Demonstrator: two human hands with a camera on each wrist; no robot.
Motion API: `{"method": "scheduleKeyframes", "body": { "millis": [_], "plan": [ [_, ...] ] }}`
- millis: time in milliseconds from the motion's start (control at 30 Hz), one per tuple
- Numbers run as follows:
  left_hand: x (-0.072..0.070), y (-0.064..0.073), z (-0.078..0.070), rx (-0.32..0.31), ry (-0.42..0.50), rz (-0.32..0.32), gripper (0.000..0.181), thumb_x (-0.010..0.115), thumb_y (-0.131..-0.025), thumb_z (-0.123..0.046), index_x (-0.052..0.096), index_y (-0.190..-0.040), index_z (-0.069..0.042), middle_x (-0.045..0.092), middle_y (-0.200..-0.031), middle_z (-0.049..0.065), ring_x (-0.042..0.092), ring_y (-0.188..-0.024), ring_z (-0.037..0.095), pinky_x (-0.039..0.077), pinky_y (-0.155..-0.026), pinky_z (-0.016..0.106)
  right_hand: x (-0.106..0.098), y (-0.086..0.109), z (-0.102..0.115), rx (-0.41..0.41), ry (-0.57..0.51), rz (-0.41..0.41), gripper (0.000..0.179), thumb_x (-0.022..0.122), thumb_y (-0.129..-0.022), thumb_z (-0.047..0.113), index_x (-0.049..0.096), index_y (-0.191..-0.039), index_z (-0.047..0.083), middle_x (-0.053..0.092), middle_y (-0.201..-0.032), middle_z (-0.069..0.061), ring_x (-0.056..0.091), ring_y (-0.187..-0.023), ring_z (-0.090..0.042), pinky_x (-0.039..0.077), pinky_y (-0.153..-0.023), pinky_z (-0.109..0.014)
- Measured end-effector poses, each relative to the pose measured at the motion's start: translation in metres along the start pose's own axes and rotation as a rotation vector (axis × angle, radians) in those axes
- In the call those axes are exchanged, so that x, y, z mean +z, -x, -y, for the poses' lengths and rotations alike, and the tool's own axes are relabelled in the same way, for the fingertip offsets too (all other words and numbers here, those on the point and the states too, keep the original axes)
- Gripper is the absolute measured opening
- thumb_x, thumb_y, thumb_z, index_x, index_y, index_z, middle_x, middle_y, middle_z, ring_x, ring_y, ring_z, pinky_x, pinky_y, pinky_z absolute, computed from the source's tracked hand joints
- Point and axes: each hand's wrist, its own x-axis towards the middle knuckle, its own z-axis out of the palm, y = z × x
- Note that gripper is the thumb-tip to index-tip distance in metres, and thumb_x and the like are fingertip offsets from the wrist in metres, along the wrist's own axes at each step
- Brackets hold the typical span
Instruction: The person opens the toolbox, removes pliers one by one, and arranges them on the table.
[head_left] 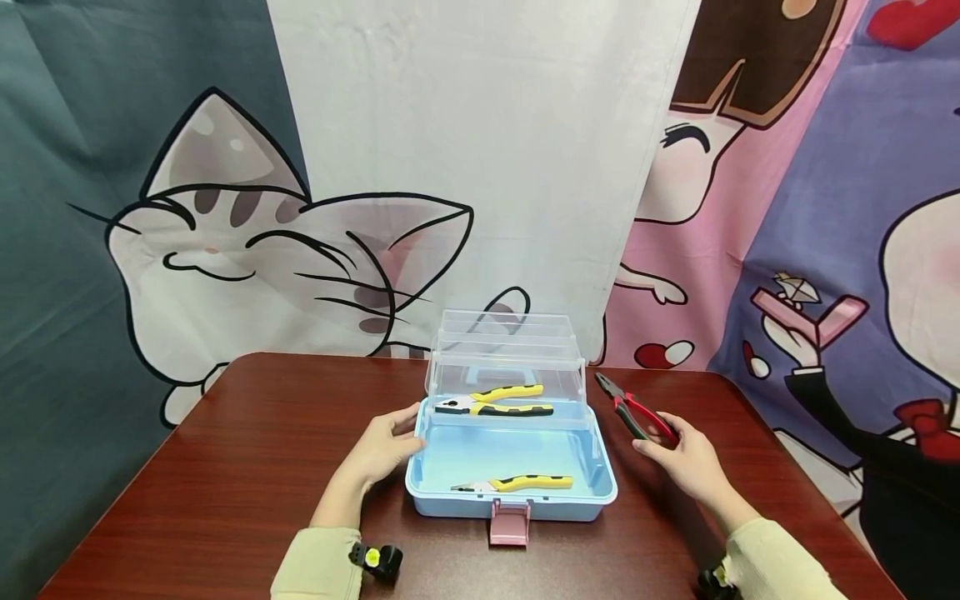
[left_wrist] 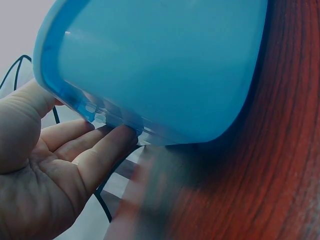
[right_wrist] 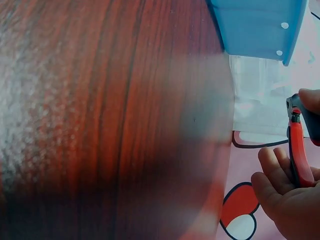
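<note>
A light blue plastic toolbox (head_left: pixel 450 506) stands on the table with its clear lid (head_left: pixel 510 333) raised. My left hand (head_left: pixel 386 450) grips its left side, the thumb at the rim and the fingers along the outside; the left wrist view shows them near the hinge side. My right hand (head_left: pixel 686 462) holds red-and-black pliers (head_left: pixel 649 413) by the handles, right of the toolbox, with the jaws pointing away and to the left. Yellow-and-black combination pliers (head_left: pixel 517 410) lie at the back of the toolbox. Yellow-handled needle-nose pliers (head_left: pixel 536 482) lie along its front.
A pink latch (head_left: pixel 510 527) hangs down at the toolbox's front. The dark red wooden table (head_left: pixel 262 467) reaches to a cartoon-printed curtain (head_left: pixel 480 150) behind. Small black cameras are strapped to both wrists, the left one (head_left: pixel 378 560) beside a pale sleeve.
</note>
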Motion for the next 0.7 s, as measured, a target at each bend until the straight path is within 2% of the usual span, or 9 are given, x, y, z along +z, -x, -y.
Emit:
{"method": "scheduleKeyframes", "body": {
  "millis": [100, 400, 600, 700],
  "plan": [
    [0.0000, 0.0004, -0.0001, 0.000, -0.001, 0.000, 0.066, 0.063, -0.082, -0.001, 0.040, -0.143, -0.004, 0.049, -0.138, 0.021, 0.053, -0.124, 0.034, 0.051, -0.092, 0.042, 0.0000, 0.0009, -0.0002, 0.003, 0.001, -0.001, 0.071, 0.072, -0.082, 0.042, 0.047, -0.132, -0.001, 0.067, -0.111, -0.016, 0.061, -0.093, -0.015, 0.048, -0.073, -0.017],
    [0.0006, 0.0008, -0.0013, -0.003, 0.000, -0.003, 0.065, 0.063, -0.083, -0.001, 0.040, -0.143, -0.005, 0.049, -0.138, 0.021, 0.053, -0.124, 0.033, 0.052, -0.091, 0.041, -0.0002, 0.0034, -0.0009, 0.010, 0.016, -0.008, 0.069, 0.073, -0.081, 0.040, 0.049, -0.130, -0.003, 0.068, -0.108, -0.016, 0.061, -0.091, -0.014, 0.048, -0.074, -0.021],
    [0.0007, 0.0012, -0.0013, -0.006, 0.000, -0.001, 0.064, 0.062, -0.083, -0.001, 0.040, -0.143, -0.004, 0.049, -0.138, 0.021, 0.053, -0.124, 0.034, 0.053, -0.090, 0.041, 0.0014, 0.0044, -0.0027, 0.028, 0.013, 0.013, 0.069, 0.072, -0.082, 0.040, 0.049, -0.130, -0.003, 0.068, -0.107, -0.015, 0.060, -0.094, -0.021, 0.048, -0.077, -0.027],
    [0.0006, -0.0002, 0.0003, 0.004, 0.006, -0.002, 0.065, 0.062, -0.082, 0.000, 0.040, -0.143, -0.004, 0.050, -0.138, 0.022, 0.053, -0.124, 0.034, 0.052, -0.091, 0.041, 0.0021, 0.0040, -0.0039, 0.028, 0.023, 0.009, 0.069, 0.073, -0.081, 0.040, 0.049, -0.129, -0.004, 0.069, -0.104, -0.014, 0.060, -0.092, -0.019, 0.047, -0.076, -0.027]
  ]
}}
